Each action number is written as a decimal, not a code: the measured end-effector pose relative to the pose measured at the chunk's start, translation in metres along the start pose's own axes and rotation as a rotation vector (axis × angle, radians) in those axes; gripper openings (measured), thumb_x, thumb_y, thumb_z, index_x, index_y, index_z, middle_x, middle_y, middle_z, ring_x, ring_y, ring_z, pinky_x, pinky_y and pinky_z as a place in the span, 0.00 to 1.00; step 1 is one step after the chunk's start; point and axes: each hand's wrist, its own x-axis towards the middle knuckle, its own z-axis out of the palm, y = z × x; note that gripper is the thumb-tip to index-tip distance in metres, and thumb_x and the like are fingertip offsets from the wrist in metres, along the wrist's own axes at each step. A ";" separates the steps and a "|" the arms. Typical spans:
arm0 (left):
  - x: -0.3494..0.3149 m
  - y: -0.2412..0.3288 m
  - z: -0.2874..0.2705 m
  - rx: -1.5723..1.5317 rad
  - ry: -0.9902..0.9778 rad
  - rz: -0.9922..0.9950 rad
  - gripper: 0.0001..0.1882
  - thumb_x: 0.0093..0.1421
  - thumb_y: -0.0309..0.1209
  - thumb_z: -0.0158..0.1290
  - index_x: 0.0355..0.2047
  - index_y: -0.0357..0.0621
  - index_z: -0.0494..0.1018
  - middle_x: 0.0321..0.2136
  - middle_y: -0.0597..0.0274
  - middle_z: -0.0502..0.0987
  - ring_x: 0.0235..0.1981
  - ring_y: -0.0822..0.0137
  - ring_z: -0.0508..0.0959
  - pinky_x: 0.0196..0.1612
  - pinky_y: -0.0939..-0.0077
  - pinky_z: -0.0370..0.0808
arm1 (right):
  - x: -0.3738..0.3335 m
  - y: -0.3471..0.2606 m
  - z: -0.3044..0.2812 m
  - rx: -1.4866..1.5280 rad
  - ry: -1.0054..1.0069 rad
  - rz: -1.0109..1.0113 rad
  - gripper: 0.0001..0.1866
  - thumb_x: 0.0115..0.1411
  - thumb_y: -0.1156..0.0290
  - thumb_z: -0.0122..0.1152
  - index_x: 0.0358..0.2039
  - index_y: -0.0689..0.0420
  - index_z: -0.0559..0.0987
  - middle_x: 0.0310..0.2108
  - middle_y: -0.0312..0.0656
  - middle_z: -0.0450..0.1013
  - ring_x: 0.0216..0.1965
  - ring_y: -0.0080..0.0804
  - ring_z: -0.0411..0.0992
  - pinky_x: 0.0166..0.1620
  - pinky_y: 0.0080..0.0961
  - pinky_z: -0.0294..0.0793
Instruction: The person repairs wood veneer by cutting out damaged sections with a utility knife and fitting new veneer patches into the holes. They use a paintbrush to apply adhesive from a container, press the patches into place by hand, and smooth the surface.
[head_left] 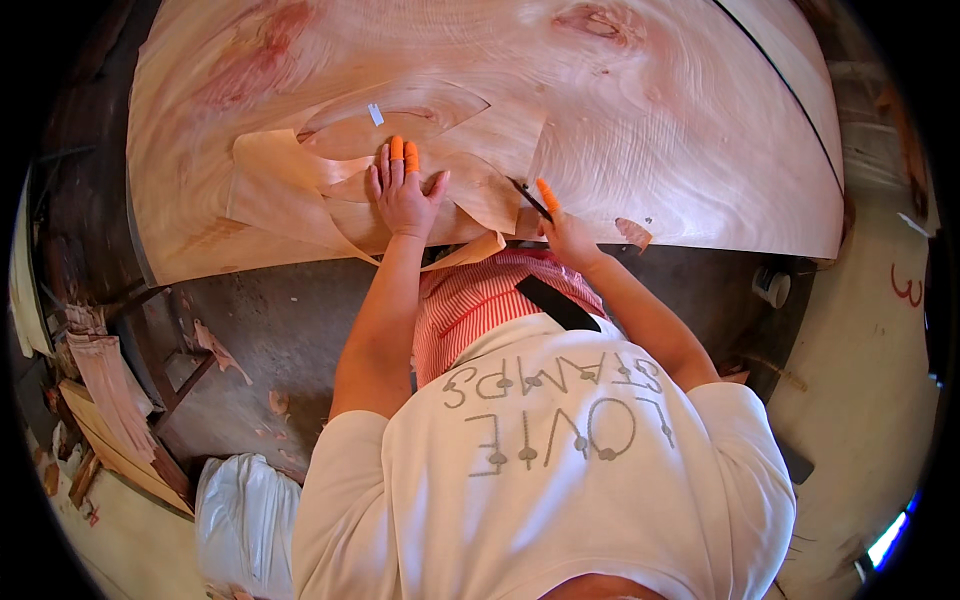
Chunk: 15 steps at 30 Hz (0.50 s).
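My left hand (405, 205) lies flat on loose pieces of thin wood veneer (280, 200), fingers spread, with orange covers on two fingertips. In my right hand (572, 240) is a slim dark knife (533, 201), an orange cover on the index finger laid along it. The knife's tip meets the right edge of the veneer pieces. Beneath them spreads a large pale wood sheet (680, 150) with swirling grain. A curled veneer strip (470, 251) hangs over the sheet's near edge by my waist.
A small white strip (376, 114) sits beyond my left hand. One veneer scrap (634, 233) lies right of the knife. Below the sheet's right edge is a white roll (771, 287). Wood scraps (110, 380) and a white plastic sack (246, 515) are at lower left.
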 end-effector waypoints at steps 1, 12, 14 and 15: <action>0.000 0.000 -0.001 0.001 -0.002 -0.002 0.33 0.49 0.52 0.53 0.49 0.44 0.67 0.54 0.58 0.64 0.58 0.58 0.60 0.58 0.57 0.52 | -0.004 -0.012 -0.011 0.135 0.070 0.029 0.16 0.60 0.71 0.43 0.49 0.59 0.67 0.25 0.47 0.73 0.25 0.37 0.72 0.27 0.32 0.68; 0.001 0.001 -0.002 0.008 0.008 -0.014 0.33 0.48 0.52 0.53 0.49 0.44 0.68 0.54 0.59 0.65 0.58 0.60 0.60 0.60 0.59 0.49 | 0.056 -0.043 -0.011 0.871 0.297 0.521 0.10 0.56 0.66 0.57 0.35 0.57 0.71 0.17 0.29 0.63 0.14 0.14 0.55 0.16 0.14 0.55; 0.001 0.001 -0.003 0.007 -0.010 -0.012 0.32 0.48 0.52 0.53 0.49 0.44 0.68 0.54 0.59 0.64 0.58 0.60 0.60 0.60 0.59 0.49 | 0.060 -0.046 -0.008 1.052 0.235 0.459 0.12 0.54 0.65 0.60 0.34 0.55 0.70 0.16 0.27 0.59 0.14 0.14 0.55 0.16 0.14 0.54; 0.002 0.002 -0.003 0.007 -0.019 -0.011 0.32 0.48 0.52 0.53 0.49 0.44 0.68 0.54 0.60 0.64 0.58 0.61 0.60 0.60 0.59 0.49 | 0.060 -0.045 -0.009 1.138 0.184 0.448 0.11 0.54 0.65 0.60 0.34 0.55 0.70 0.16 0.27 0.60 0.14 0.15 0.55 0.16 0.14 0.54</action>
